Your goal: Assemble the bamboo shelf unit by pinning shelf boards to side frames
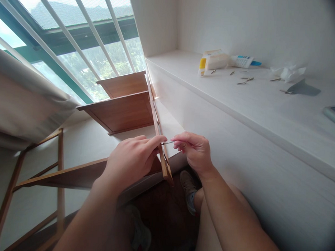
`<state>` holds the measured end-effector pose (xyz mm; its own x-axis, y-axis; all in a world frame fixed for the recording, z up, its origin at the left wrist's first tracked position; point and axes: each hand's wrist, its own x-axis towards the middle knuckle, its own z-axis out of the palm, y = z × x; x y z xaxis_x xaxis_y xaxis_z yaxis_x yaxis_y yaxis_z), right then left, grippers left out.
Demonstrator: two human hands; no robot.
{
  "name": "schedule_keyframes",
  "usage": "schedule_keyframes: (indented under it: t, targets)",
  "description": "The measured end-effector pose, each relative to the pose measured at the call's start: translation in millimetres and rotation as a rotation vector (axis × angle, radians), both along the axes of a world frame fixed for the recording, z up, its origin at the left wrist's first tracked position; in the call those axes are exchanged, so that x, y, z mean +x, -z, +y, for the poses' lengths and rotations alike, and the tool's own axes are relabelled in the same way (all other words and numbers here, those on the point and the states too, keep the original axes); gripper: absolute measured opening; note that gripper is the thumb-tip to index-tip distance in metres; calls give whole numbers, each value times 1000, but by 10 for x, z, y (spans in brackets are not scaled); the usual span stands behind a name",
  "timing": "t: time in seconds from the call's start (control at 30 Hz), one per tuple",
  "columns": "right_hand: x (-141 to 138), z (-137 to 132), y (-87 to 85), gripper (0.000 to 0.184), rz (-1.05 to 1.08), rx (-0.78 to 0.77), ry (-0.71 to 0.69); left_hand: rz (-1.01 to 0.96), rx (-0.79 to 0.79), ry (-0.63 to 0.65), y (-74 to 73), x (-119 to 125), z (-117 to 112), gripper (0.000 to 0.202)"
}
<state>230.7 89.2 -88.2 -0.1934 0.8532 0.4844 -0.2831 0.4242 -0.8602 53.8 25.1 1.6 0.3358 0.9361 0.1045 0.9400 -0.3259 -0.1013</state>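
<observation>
Head view: left hand [135,152] at eight o'clock grips one wooden rail [166,171]; right hand [195,152], at four, pinches one thin metal rod [169,142], its tip at the rail. Toward two, at least six metal fasteners [242,83] and one tube [241,61] lie on the counter [267,110].

Reddish brown and white, with small touches of yellow and blue
The shelf boards [124,115] and the upright [165,167] are reddish brown; the thin rod [168,142] is silver-grey. The ledge [226,94] is whitish. The packet [216,60] is cream-white with a yellow end, and the tube [241,61] is white with blue print and a blue cap [256,63]. The curtain [33,95] is grey-beige, the window bars [90,25] are white
</observation>
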Motion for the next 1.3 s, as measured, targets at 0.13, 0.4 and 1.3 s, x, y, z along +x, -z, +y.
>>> schedule_keyframes:
  t: [0.13, 0.4, 1.3]
  targets:
    - [3, 8, 15, 16, 3, 14, -17, -13, -15, -5, 5, -4, -1, 34]
    - [-32, -31, 1, 10, -31, -92, 12, -2, -4, -7, -3, 21, -10, 33]
    - [35, -152, -239, 23, -66, -403, -107, 8, 22, 15, -7, 14, 10, 30]
